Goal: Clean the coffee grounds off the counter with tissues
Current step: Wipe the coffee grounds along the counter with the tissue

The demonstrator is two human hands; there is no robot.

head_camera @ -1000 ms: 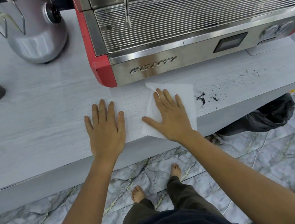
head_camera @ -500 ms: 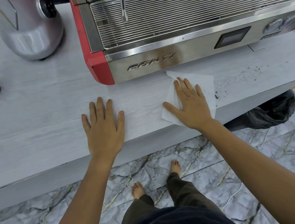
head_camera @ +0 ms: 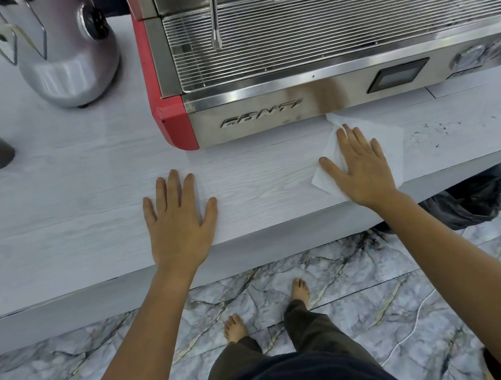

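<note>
**Tissue under right hand, grounds to its right**

While the left hand (head_camera: 180, 219) rests flat on the pale desk (head_camera: 73, 203) with fingers straight and spread, the right hand (head_camera: 362, 170) presses a white tissue (head_camera: 389, 146) down, fingers extended. The tissue lies just in front of the espresso machine (head_camera: 321, 56). Scattered coffee grounds (head_camera: 437, 131) remain right of the tissue, near the desk's edge.

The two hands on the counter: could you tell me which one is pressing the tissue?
The right hand presses the white tissue; the left hand lies on bare counter.
</note>
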